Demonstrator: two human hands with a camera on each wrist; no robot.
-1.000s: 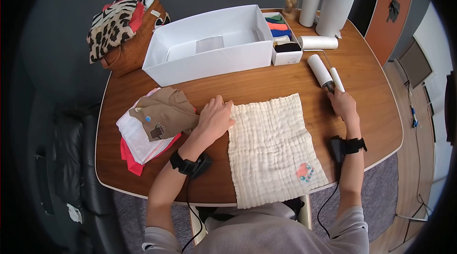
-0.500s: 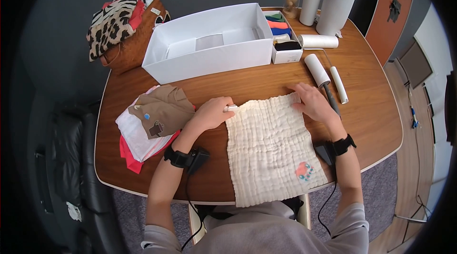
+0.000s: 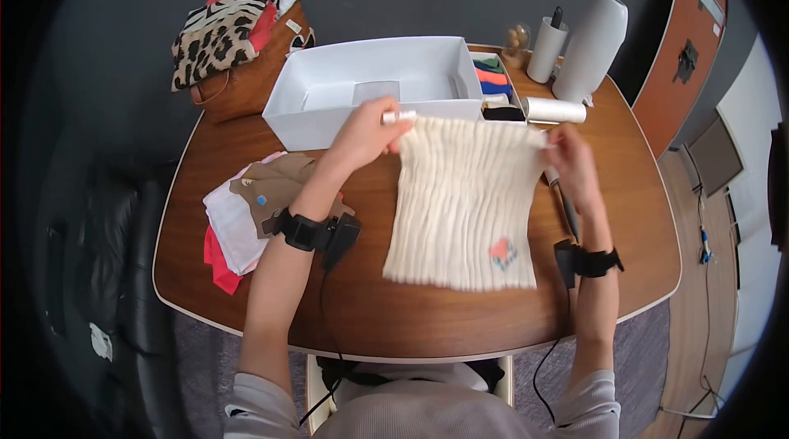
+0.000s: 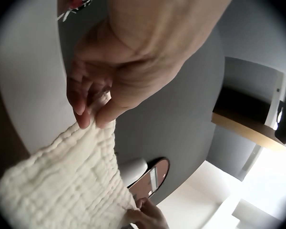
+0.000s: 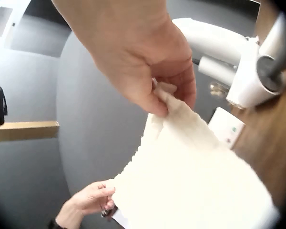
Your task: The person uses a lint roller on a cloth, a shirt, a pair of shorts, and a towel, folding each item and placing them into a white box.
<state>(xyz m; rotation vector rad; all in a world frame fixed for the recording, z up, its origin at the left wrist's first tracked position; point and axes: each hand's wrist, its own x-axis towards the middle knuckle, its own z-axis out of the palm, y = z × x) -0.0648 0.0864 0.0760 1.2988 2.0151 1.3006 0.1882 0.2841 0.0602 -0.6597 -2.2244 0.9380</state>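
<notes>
A cream crinkled gauze cloth with a pink and teal print near its lower right corner hangs between my two hands. My left hand pinches its upper left corner, where a small white tag sticks out. The upper right corner is pinched by my right hand. From the left wrist view, thumb and fingertips meet on the cloth's edge. In the right wrist view the cloth drops from between my thumb and fingers. Behind it lies a lint roller, mostly hidden, its dark handle showing.
A white bin stands at the back, beside a small box of folded items. Folded clothes lie left. A brown bag holds patterned fabrics. White rolls and a tall white object stand back right.
My right hand let go of the lint roller's handle and took the cloth's upper right corner. Both hands then raised the cloth off the table, its lower edge moving away from the table's front.
</notes>
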